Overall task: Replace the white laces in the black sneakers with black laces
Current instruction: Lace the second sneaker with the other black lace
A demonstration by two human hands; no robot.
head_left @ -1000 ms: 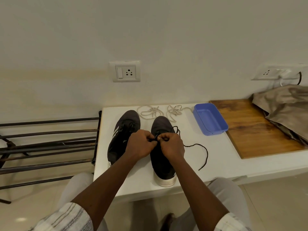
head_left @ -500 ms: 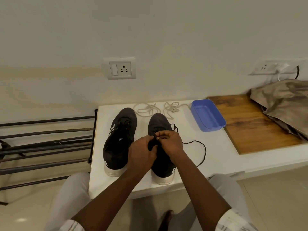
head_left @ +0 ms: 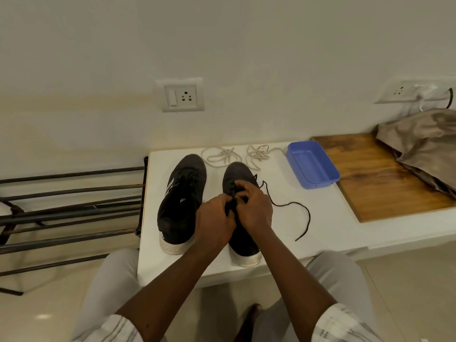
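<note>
Both hands met over the right sneaker (head_left: 237, 174), head view: the left hand (head_left: 214, 224) and the right hand (head_left: 254, 211), fingers curled, pinched the black lace (head_left: 291, 205) at the eyelets, probably to thread it. Its free end trailed loose across the white table (head_left: 333, 219) to the right. The left sneaker (head_left: 182, 201), just beside it, toe pointing far, appeared already laced in black. Two white laces (head_left: 223, 154) lay bundled at the far edge, seemingly set aside, near a blue tray (head_left: 318, 180).
</note>
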